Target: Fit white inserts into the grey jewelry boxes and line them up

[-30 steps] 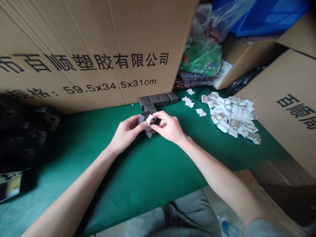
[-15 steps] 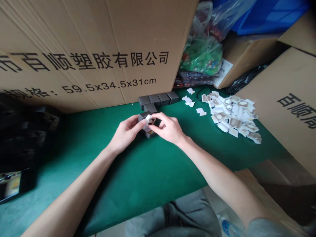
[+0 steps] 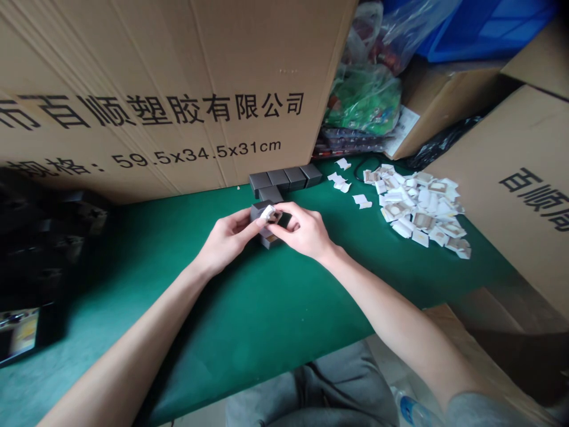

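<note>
My left hand [image 3: 230,237] and my right hand [image 3: 302,230] meet over the green table [image 3: 249,314]. Between their fingertips is a small white folded paper insert [image 3: 268,212], pinched from both sides. Directly behind and under it sits a small dark grey box [image 3: 262,209], partly covered by my fingers; the left fingers reach round its side. A further grey piece [image 3: 269,241] shows just below the hands. Whether the insert is partly inside the box, I cannot tell.
Several closed grey boxes [image 3: 284,178] stand in a row against a large carton [image 3: 178,77]. A pile of white paper inserts [image 3: 418,204] lies at the right, with a few loose ones [image 3: 362,201] nearer. Dark trays [image 3: 48,237] are at the left. Plastic bags [image 3: 367,98] sit at the back.
The white insert and the fingertips have shifted and tilted very slightly. Everything else stays where it was.
</note>
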Available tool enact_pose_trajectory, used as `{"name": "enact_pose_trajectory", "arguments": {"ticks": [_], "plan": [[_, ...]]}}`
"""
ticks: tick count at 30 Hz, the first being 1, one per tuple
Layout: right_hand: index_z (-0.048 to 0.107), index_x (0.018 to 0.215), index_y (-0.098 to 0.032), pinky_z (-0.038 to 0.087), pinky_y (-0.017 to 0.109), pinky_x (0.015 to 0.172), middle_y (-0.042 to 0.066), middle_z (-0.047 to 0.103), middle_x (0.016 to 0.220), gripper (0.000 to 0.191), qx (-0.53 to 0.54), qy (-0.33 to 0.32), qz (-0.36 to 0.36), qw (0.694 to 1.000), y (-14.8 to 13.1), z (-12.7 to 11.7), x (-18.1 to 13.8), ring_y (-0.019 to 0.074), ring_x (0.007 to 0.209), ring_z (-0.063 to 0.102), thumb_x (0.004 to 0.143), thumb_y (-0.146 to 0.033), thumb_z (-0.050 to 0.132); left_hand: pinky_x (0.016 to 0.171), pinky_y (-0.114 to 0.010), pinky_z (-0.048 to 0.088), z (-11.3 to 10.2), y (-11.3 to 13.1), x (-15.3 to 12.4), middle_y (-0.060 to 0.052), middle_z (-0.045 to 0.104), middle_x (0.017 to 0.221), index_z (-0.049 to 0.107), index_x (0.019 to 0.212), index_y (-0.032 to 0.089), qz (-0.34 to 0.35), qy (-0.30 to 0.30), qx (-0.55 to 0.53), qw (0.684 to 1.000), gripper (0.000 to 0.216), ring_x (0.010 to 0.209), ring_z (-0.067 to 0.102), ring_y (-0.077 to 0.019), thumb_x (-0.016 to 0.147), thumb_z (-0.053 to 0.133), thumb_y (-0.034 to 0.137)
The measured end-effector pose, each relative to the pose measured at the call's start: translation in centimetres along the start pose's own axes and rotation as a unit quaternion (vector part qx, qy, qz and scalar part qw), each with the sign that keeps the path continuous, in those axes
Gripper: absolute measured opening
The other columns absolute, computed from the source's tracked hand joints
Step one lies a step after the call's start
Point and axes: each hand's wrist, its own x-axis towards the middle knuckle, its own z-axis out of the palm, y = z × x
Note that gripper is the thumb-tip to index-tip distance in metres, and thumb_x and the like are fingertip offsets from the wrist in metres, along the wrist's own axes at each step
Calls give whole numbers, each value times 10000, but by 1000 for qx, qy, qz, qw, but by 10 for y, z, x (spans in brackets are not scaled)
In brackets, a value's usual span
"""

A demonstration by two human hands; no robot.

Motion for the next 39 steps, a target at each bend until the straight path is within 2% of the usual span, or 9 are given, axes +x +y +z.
{"name": "enact_pose_trajectory", "arguments": {"ticks": [8,15,23,27,30,34,39], "plan": [[691,1098,-224,497,229,530,16,784,909,265,3,5,-4,1000,2,1,0,92,497,622,886,-382,705,1048,-407,533,0,0,0,-93,720,1306,707,1282,214,4,7,16,1000,578,1191,681,-300,842,737,586],[694,1121,-217,532,230,552,34,780,990,276,33,-8,6,999,2,1,2,89,528,629,884,-355,724,1048,-401,527,-2,-4,1,-89,735,1273,714,1273,201,-7,9,-2,1000,500,1160,689,-292,887,719,518],[731,1096,-211,588,250,625,60,770,1092,273,111,-15,21,994,-1,-2,7,144,756,715,846,-312,773,1085,-458,504,-3,-5,1,-101,755,1231,740,1241,187,-17,34,-2,999,522,1200,670,-337,839,769,520],[757,1072,-201,591,265,686,73,769,1125,204,125,-4,20,992,-2,-3,8,170,899,729,947,-322,650,1050,-439,541,-3,-7,3,-128,754,1227,700,1293,161,-25,49,-52,997,603,1167,695,-333,795,826,477],[765,1052,-202,585,274,725,65,779,1090,215,143,5,26,989,-3,-4,9,175,933,729,980,-315,597,1046,-453,546,-4,-10,4,-135,761,1207,623,1375,163,-32,66,-79,994,725,1140,711,-331,750,875,431],[772,1019,-205,582,291,762,65,780,1074,233,197,-5,90,976,-2,-3,10,189,933,733,948,-387,646,1073,-480,523,-6,-11,5,-141,759,1210,599,1390,147,-33,59,-81,994,748,1138,714,-332,748,882,405],[768,936,-185,567,276,690,34,771,832,246,306,-11,186,934,1,-2,12,171,780,721,852,-416,750,1101,-479,506,-5,-10,5,-144,733,1270,635,1349,130,-32,47,-82,995,716,1183,694,-327,739,886,408]]}}
